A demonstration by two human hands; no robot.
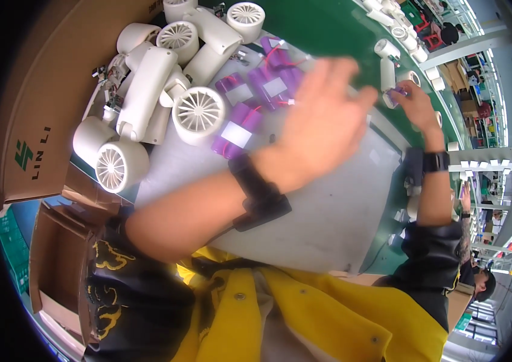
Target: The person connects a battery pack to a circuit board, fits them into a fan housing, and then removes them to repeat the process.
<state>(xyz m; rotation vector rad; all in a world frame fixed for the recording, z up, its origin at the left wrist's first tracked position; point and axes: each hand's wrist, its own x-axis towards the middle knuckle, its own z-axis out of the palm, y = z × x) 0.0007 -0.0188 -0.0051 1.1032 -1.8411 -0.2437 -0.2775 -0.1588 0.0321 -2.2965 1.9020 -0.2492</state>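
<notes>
Close in, below the grey work mat [328,211], I see my yellow apron [304,320] and dark sleeves, and my left forearm with its black wrist strap [259,193] crosses the mat's near half. My left hand [322,127] hovers blurred above the mat's middle, fingers spread wide and holding nothing that I can make out. Just past it, on the mat's far left part, lie the purple battery packs [250,105] with their red wires, loose and not yet fitted to anything. Beyond them, off the mat's far left corner, sits a heap of white fan housings [165,90], apparently still waiting for work. My right hand [416,102] is past the mat's far right edge, over the green belt [328,30], fingers pinched on a white fan body [389,84] with a bit of purple showing at the fingertips; so I judge one unit is in hand and most remain. A cardboard box [44,120] stands left of the mat.
</notes>
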